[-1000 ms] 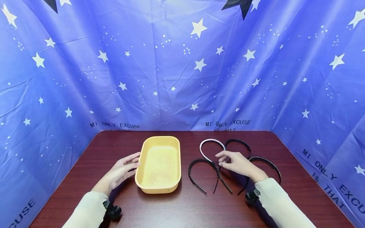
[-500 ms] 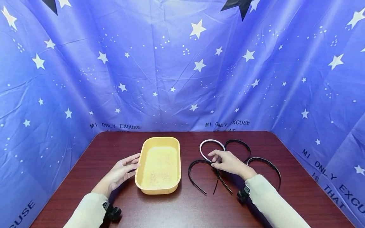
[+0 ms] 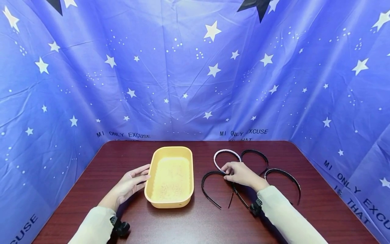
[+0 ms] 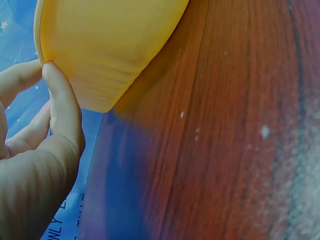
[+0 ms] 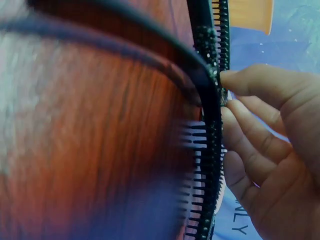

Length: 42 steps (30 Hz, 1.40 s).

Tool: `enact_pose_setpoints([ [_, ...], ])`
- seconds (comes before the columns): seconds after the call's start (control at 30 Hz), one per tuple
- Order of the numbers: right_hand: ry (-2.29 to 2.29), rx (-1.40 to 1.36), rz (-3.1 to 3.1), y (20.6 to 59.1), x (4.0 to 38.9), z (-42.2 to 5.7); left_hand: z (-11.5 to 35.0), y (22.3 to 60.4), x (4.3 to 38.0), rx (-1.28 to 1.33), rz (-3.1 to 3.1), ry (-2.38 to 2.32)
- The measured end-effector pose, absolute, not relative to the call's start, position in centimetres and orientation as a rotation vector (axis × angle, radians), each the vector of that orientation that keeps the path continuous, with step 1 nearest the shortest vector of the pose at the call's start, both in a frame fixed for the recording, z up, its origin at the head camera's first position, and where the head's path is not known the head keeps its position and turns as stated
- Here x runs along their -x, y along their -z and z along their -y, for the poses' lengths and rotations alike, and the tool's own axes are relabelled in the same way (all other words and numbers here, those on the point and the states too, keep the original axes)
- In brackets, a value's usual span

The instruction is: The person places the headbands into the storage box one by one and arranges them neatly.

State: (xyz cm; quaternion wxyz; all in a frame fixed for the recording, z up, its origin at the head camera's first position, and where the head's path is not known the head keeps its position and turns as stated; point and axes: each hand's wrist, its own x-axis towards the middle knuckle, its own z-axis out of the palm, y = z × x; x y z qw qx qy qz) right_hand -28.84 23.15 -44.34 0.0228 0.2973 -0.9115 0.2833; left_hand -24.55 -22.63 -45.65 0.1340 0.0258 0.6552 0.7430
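In the head view, my left hand [image 3: 129, 184] touches the outer left side of a yellow plastic tray [image 3: 154, 196], its fingers loosely bent. The left wrist view shows the thumb against the tray's rim [image 4: 38, 35]. My right hand [image 3: 242, 174] pinches the top of the front-left black toothed headband [image 3: 207, 196] between thumb and index finger. In the right wrist view, the thumb and fingers [image 5: 250, 125] meet the band partly behind a glittery black headband [image 5: 212, 145]. A pinkish-white headband [image 3: 217, 152] lies right behind these fingertips.
Another black headband [image 3: 256, 151] lies at the back right, and a grey-black one [image 3: 292, 178] farther right, partly behind the sleeve. All rest on the dark red wooden table [image 3: 179, 227]. A blue star-printed cloth [image 3: 170, 84] surrounds the back and sides.
My right hand has moved left from between the headbands to the front-left one, and its index finger has come down toward the thumb. The left hand and tray have stayed put.
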Motion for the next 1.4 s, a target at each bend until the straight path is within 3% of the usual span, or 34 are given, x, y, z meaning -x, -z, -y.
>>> enact_pose_setpoints([
  [0.7,-1.025,-0.765,2.874,44.7,29.2,-23.3,22.5,45.9,24.7,-0.060,-1.889,-2.163],
  [1.4,-1.309,-0.869,2.933,42.6,29.6,-23.9,22.6,45.9,24.7,-0.079,-1.880,-2.160],
])
